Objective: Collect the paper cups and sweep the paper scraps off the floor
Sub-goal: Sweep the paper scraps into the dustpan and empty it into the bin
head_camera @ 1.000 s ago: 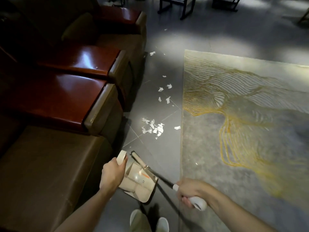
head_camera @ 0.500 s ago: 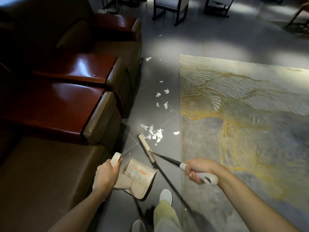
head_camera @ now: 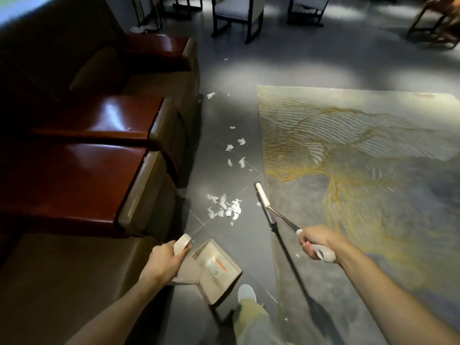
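Head view, looking down at a dark tiled floor that runs between a row of brown and red leather armchairs on the left and a grey rug with gold lines on the right. A heap of white paper scraps lies on the floor between the armchairs and the rug's edge. A looser scatter of scraps lies farther ahead. No paper cups are visible.

The left hand grips the handle of a beige dustpan, which is near the heap but apart from it, on the person's side. The right hand is closed round the white grip of a short broom. The broom's cream head is at the rug's edge, just right of the heap.

The step in hand appears to be sweeping the heap into the pan. To do it well, the pan's lip likely needs to lie flat on the floor facing the heap. The broom should then come round behind the scraps and draw them in with short, low strokes, so the light paper neither flutters off nor catches on the rug.

Both forearms reach forward and down. The left has its knuckles up, and the right angles inward from the right.
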A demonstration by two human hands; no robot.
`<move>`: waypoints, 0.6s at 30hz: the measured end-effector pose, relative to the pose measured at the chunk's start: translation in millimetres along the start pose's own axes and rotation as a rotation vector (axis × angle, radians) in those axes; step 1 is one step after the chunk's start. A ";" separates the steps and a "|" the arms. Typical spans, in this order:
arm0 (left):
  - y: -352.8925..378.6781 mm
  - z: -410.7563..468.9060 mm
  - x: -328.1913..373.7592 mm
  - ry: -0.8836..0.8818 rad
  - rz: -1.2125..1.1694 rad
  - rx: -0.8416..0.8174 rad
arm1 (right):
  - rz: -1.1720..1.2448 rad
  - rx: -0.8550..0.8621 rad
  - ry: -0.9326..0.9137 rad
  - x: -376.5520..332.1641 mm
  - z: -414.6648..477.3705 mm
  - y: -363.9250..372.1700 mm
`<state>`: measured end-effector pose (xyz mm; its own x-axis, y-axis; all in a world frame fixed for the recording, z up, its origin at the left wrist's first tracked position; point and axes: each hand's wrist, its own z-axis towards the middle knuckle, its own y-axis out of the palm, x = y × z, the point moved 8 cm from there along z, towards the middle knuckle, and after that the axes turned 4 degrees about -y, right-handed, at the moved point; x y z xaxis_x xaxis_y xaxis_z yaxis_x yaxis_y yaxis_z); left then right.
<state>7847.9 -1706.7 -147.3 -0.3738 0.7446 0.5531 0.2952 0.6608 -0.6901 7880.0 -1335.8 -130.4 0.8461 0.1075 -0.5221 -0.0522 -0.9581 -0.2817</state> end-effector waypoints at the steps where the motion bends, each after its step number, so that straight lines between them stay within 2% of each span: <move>1: 1.6 -1.8 4.2 0.016 0.034 -0.002 | 0.003 0.016 0.011 13.6 -8.2 -1.3; 5: 21.8 -17.7 23.3 0.077 0.075 -0.031 | 0.042 0.097 0.025 66.2 -40.3 -10.5; 12: 58.0 -42.0 38.8 0.138 0.189 -0.083 | -0.103 0.178 0.033 142.7 -40.7 -17.0; 18: 52.9 -51.0 26.9 0.146 0.232 -0.052 | -0.030 0.085 0.094 168.0 -25.5 27.2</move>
<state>7898.3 -1646.8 -145.1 -0.1616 0.8800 0.4466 0.4042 0.4719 -0.7835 8034.3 -1350.6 -205.2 0.8939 0.1067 -0.4354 -0.0672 -0.9284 -0.3655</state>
